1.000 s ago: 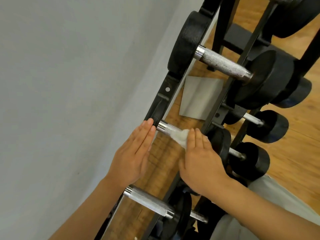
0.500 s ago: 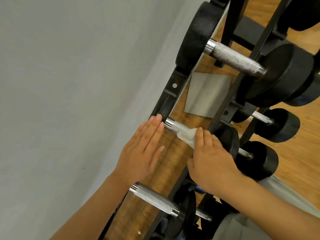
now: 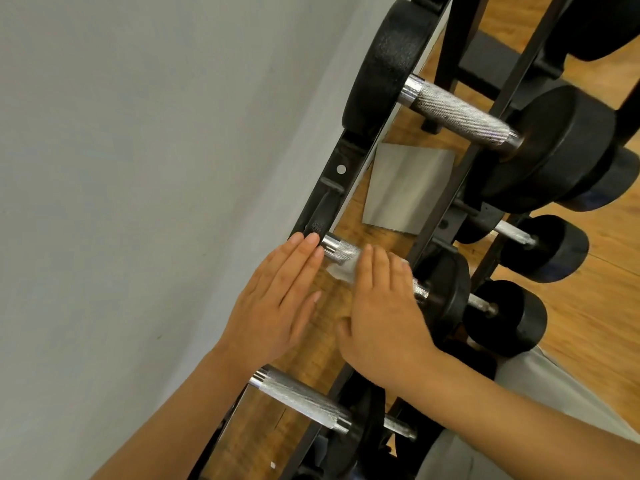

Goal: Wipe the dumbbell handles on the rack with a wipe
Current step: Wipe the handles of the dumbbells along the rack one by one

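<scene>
A black dumbbell rack point(image 3: 327, 206) stands against a grey wall. The middle dumbbell's knurled silver handle point(image 3: 337, 249) shows only at its left end. My right hand point(image 3: 384, 313) lies over the rest of it, fingers straight, pressing a white wipe point(image 3: 341, 270) onto the handle. A corner of the wipe sticks out to the left of my fingers. My left hand point(image 3: 273, 303) is flat, fingers together, and its fingertips touch the rack rail beside the handle's left end. A thicker handle point(image 3: 460, 114) sits above and another handle point(image 3: 298, 398) below.
The grey wall point(image 3: 138, 168) is close on the left. Wooden floor with a grey plate point(image 3: 405, 188) shows through the rack. Smaller black dumbbells point(image 3: 543, 247) point(image 3: 509, 317) sit on the rack's right side. Grey trouser cloth point(image 3: 554, 410) is at lower right.
My right hand has slid the wipe left along the middle handle, toward my left hand. My left hand stays flat at the rail. The view has shifted slightly.
</scene>
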### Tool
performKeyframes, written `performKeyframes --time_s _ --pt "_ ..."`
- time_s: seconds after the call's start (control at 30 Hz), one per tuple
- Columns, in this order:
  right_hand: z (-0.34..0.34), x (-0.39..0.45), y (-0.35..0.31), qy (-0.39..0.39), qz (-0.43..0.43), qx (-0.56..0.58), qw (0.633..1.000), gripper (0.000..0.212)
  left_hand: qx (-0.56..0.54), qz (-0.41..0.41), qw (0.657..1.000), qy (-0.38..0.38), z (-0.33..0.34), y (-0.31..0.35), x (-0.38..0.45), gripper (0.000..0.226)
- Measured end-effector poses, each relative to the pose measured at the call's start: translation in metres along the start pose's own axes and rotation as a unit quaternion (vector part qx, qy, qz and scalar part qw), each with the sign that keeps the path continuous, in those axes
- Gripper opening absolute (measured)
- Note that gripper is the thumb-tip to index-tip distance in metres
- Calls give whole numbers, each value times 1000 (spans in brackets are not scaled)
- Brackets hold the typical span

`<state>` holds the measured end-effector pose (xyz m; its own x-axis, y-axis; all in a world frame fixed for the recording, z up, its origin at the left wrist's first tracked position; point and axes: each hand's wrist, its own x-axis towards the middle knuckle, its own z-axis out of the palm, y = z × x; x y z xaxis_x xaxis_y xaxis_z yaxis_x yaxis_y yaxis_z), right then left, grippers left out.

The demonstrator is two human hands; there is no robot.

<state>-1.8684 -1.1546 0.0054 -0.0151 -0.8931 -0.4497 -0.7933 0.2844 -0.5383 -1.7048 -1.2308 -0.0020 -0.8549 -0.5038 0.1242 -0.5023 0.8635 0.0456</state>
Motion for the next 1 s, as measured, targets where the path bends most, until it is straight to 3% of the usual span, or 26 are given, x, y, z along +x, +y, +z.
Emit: performKeyframes --time_s 0.13,0.23,0.33,0.4,0.5,0.63,0.83,0.93,1.0 --pt "13 17 -2 82 -12 57 995 83 2 -1 1000 7 -1 0 0 53" --pt "8 2 14 33 3 1 999 93 -12 -3 1000 15 -2 0 0 47" --pt "9 -10 22 -45 80 -63 994 101 -35 -4 999 11 -3 0 0 46" --pt "2 -7 13 -19 85 -48 995 105 -52 -7 999 8 -3 0 1 48" --pt "-7 11 -6 -11 22 15 1000 91 -62 -9 998 7 -2 -1 2 51" --pt "6 20 -3 64 -33 37 997 97 -56 -9 998 9 -3 0 3 50" --pt "6 -21 23 -10 39 -64 997 114 -52 -7 999 15 -4 0 2 47" --pt "0 -9 6 -32 28 -44 998 98 -50 -6 999 15 -3 0 2 44" --pt "-1 5 -10 -17 -5 -35 999 99 -51 -6 999 15 -3 0 3 44"
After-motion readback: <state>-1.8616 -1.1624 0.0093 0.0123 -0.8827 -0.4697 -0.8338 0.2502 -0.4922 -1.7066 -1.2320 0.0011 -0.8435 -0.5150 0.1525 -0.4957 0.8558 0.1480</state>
